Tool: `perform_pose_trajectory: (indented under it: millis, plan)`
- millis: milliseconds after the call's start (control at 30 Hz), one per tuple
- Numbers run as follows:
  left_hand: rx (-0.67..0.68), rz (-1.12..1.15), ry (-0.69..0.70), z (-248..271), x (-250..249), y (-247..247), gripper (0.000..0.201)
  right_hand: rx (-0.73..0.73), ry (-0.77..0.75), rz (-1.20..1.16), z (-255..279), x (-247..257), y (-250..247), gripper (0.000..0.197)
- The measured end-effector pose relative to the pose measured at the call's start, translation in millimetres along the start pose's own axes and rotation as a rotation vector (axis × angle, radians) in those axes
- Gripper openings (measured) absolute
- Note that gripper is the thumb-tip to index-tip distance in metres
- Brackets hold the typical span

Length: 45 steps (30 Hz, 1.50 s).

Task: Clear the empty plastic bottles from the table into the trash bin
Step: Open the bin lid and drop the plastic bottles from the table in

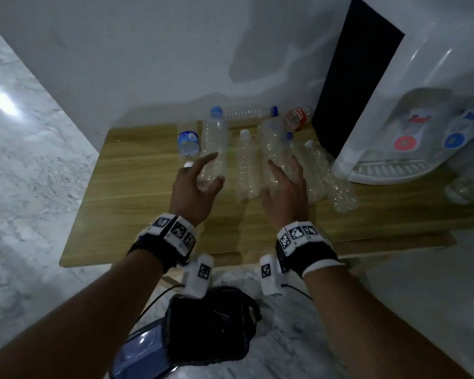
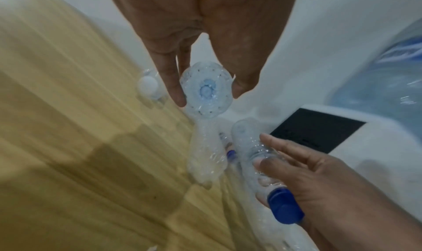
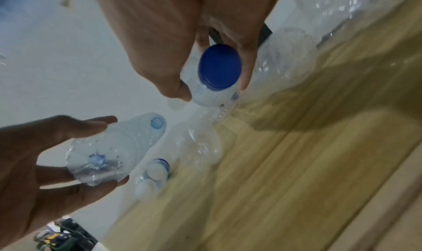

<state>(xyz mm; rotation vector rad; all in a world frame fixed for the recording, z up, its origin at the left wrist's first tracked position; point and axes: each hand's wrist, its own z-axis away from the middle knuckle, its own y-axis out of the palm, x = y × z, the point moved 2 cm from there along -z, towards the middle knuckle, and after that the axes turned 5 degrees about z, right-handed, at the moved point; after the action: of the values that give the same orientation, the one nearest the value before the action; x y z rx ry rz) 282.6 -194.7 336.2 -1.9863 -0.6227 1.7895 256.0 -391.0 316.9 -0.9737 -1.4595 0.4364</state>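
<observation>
Several empty clear plastic bottles lie on a wooden table (image 1: 137,187). My left hand (image 1: 216,168) grips the base end of a clear bottle with a light blue cap (image 1: 215,138); its ribbed base (image 2: 206,90) sits between finger and thumb. My right hand (image 1: 278,176) holds a larger clear bottle (image 1: 274,140) at its neck, thumb and fingers round the dark blue cap (image 3: 219,67). Between the two held bottles lies a white-capped bottle (image 1: 246,165). No trash bin can be made out for certain.
More bottles lie about: a blue-labelled one (image 1: 188,143) at left, a red-labelled one (image 1: 298,119) at the back, two (image 1: 337,184) at right. A white water dispenser (image 1: 422,105) stands on the table's right. A black bag (image 1: 211,324) sits on the marble floor below my wrists.
</observation>
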Motion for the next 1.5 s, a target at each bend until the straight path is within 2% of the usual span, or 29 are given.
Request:
perform_pose_trajectory:
  millis: [133,233,333,467,567,667,733,933,1133,1300,1400,1500]
  plan:
    - [-0.002,0.192,0.075,58,-4,-58,0.051,-0.139,-0.185,-0.128,47,16,-35,0.058]
    - [0.066,0.328,0.047,118,3,-100,0.052,-0.133,-0.259,-0.192,103,25,-56,0.059]
    - [0.192,0.356,-0.012,188,25,-134,0.051,-0.068,-0.243,-0.193,168,30,-61,0.059]
    - [0.355,0.284,-0.09,285,61,-165,0.054,0.062,-0.212,-0.203,258,38,-49,0.059]
    - [0.436,0.237,-0.245,344,94,-170,0.056,0.143,-0.151,-0.222,323,29,-30,0.061]
    - [0.514,0.254,-0.436,375,135,-153,0.051,0.231,0.005,-0.252,369,2,12,0.064]
    - [0.538,0.279,-0.497,381,168,-130,0.047,0.325,0.142,-0.246,385,-23,53,0.057]
    - [0.571,0.135,-0.53,360,285,-27,0.045,0.563,0.418,-0.1,388,-97,187,0.052]
    - [0.537,0.093,-0.666,330,359,60,0.069,0.617,0.473,-0.086,364,-140,265,0.056]
    - [0.521,0.028,-0.694,317,359,89,0.064,0.636,0.511,-0.054,362,-162,284,0.061]
    - [0.502,-0.005,-0.697,321,347,86,0.061,0.642,0.495,-0.074,371,-162,269,0.057]
    - [0.535,0.055,-0.677,324,319,74,0.049,0.622,0.487,-0.101,372,-153,238,0.053]
